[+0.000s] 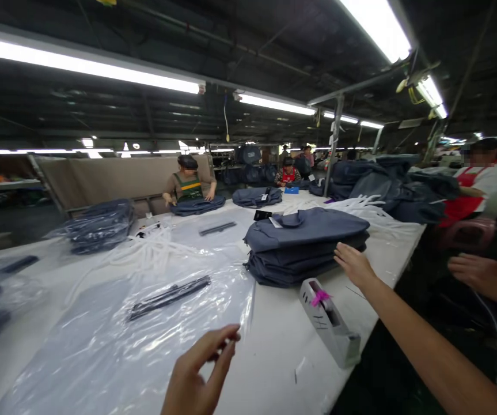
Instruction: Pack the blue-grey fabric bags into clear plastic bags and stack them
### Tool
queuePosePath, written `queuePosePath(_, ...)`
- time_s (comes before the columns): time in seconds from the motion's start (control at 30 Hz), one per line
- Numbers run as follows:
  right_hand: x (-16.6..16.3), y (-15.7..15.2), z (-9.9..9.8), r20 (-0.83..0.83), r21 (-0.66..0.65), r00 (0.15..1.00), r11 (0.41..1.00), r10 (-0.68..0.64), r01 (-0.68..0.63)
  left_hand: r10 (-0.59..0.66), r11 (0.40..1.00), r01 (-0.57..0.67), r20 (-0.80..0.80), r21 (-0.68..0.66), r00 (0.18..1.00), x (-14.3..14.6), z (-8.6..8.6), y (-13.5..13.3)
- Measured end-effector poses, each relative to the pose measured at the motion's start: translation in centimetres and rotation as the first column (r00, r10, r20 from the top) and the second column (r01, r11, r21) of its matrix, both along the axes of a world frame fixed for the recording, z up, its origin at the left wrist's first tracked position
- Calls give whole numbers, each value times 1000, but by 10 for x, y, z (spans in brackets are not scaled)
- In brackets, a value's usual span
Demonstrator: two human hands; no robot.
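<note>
long white table (pixel 274 351), running away toward seated workers. across its near left, clear plastic bag (pixel 114 334) lying flat, a dark strip inside. at centre right, stack of folded grey-blue garments (pixel 304 242), close to the table's right edge. just in front of the stack, grey tape dispenser (pixel 330 325) with a pink scrap on top. right hand (pixel 354 265) empty, fingers spread flat, touching the stack's near edge. left hand (pixel 196 374) empty, thumb and forefinger narrowly apart, hovering by the bag's near corner. another person's hand (pixel 473 272) off to the far right.
</note>
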State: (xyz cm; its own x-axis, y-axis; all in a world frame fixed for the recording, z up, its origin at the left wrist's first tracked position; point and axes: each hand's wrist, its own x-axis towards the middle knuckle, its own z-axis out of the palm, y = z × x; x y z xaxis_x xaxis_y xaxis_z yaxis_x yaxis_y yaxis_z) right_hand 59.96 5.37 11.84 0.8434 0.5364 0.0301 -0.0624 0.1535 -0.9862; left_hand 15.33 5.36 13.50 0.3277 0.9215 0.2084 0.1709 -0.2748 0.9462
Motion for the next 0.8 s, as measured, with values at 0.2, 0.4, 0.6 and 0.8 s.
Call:
queuePosePath(0.2, 17, 43, -51, -320, -74, 946, 997, -52, 30, -220, 759, 409, -391, 507, 893, 149, 33, 93)
queuePosePath(0.4, 21, 68, -64, -403, 22, 910, 993, -94, 113, 73, 550, 581, -727, 601, 683, 289, 26, 149)
queuePosePath(0.6, 31, 87, -71, -465, 85, 876, 979, -126, 186, 122, 598, 586, -784, 547, 608, 329, -27, 157)
queuePosePath(0.8, 37, 89, -77, -531, 43, 832, 975, -161, 216, 151, 589, 589, -792, 553, 592, 327, -47, 156)
